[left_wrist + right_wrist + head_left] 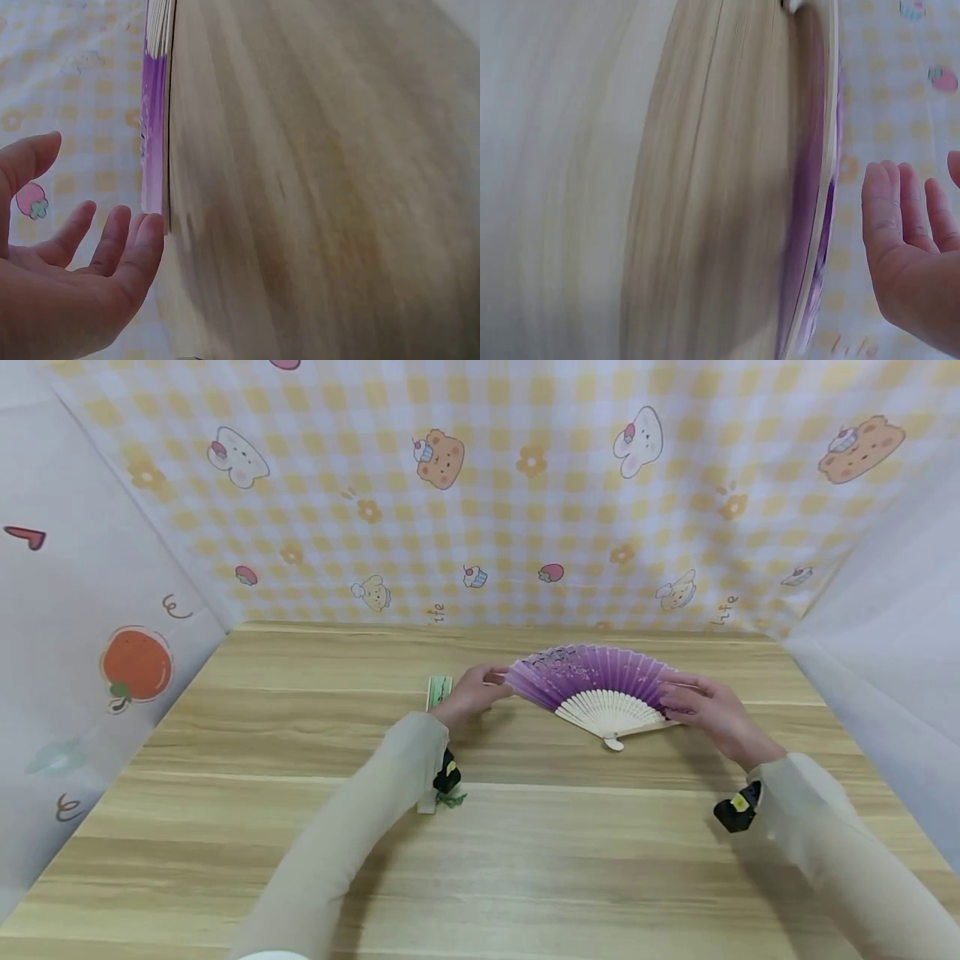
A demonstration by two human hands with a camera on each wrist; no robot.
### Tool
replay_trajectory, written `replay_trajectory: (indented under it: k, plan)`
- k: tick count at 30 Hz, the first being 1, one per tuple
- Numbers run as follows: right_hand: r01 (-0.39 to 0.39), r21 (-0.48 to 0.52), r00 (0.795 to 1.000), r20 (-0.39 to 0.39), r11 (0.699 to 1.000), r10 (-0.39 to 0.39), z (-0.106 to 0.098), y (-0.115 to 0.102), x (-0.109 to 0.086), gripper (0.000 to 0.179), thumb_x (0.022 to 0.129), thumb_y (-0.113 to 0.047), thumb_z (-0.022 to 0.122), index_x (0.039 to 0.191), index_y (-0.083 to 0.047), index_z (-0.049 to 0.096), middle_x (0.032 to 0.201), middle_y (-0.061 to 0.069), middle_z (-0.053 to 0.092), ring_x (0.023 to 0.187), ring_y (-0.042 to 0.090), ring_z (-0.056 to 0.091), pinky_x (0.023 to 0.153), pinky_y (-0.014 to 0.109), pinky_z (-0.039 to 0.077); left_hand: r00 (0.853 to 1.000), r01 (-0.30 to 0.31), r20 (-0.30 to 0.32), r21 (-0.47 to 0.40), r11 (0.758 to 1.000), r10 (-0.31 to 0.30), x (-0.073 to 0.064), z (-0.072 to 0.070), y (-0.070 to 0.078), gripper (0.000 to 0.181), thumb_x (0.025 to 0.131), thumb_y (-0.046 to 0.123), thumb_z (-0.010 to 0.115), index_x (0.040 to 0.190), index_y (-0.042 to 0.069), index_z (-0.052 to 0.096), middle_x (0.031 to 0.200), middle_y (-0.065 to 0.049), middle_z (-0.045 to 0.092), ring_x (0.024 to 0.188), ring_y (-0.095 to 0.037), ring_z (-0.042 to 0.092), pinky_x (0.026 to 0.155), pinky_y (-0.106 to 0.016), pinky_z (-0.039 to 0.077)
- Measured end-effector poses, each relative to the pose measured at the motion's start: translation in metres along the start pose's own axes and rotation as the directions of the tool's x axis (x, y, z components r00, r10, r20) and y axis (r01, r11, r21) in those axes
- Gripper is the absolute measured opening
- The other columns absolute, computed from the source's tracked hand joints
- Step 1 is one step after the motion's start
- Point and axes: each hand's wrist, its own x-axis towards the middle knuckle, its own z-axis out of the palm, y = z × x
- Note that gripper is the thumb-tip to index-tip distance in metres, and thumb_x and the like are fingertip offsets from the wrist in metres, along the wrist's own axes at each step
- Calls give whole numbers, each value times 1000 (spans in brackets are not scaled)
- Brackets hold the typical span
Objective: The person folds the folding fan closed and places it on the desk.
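A purple folding fan (592, 677) with blossom patterns and pale ribs lies spread on the wooden table. At its left edge is my left hand (474, 693), fingers loosely bent; in the left wrist view a fingertip of the left hand (97, 277) meets or nearly meets the fan's end (154, 135). My right hand (708, 710) reaches over the fan's right side. Its fingers look straight in the right wrist view, where the right hand (907, 240) appears apart from the fan (821, 225). Neither hand grips anything.
Under my left forearm lies a narrow green-and-cream strip (439, 689), its middle hidden, with a green tassel (452, 799) near its lower end. A yellow checked cloth (495, 510) hangs behind the table (570, 868), and white sheets (90, 577) flank it.
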Motion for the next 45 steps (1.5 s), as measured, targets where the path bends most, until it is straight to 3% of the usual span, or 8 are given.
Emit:
replay_trajectory:
  k: [6,13,23,26,30,36,41,45]
  plan:
    - [-16,-150,996,-84,989,3,-22,4,-6,41,88,-15,54,124,0,40,91,-10,60,84,5,59,78,22,50,999,44,-10,-122,992,-46,9,1,-1,43,85,13,57,126,7,46,124,-12,46,110,-25,46,89,-35,44]
    - [-57,-396,988,-152,916,-4,-47,17,-5,62,86,-29,58,130,6,33,96,-11,56,82,0,57,76,21,50,998,52,-37,-168,984,-59,16,0,-6,41,85,11,59,124,7,48,120,-10,50,109,-23,46,90,-35,43]
    - [-96,-480,989,-147,872,28,-54,15,-14,60,93,-27,45,134,9,22,130,34,29,80,-8,52,79,24,50,995,67,-58,-173,983,-79,22,1,-8,40,84,11,59,123,7,50,119,-9,51,108,-23,47,90,-34,43]
    - [-110,-401,986,-159,909,49,-69,26,-9,65,89,-30,53,134,6,24,117,17,50,80,-8,54,77,22,50,994,67,-75,-172,983,-80,24,2,-9,39,84,10,60,121,6,51,117,-10,52,106,-23,48,88,-33,44]
    - [-111,-306,979,-198,946,50,-95,47,2,75,81,-37,63,134,3,28,97,-13,49,79,-6,56,75,20,50,991,72,-100,-169,983,-90,26,4,-11,39,82,11,61,120,6,52,115,-10,52,103,-23,49,85,-32,46]
    - [-147,-349,979,-187,925,85,-82,30,-7,68,88,-25,55,135,9,19,94,-11,54,77,-5,56,74,19,51,984,86,-141,-160,983,-109,27,4,-12,38,82,11,62,119,7,53,116,-10,50,101,-22,49,81,-30,47]
    - [-165,-431,984,-131,887,119,-80,26,-8,68,92,-27,48,135,12,12,124,26,40,79,-12,50,78,17,48,986,78,-135,-163,983,-101,30,3,-14,38,82,7,61,119,5,52,116,-11,51,102,-22,49,82,-29,47]
    - [-175,-474,984,-115,863,137,-81,26,-7,68,92,-30,46,135,12,13,131,33,23,79,-14,45,78,15,47,988,75,-123,-156,985,-95,31,3,-15,39,81,5,62,119,4,53,113,-11,53,99,-21,50,81,-28,48]
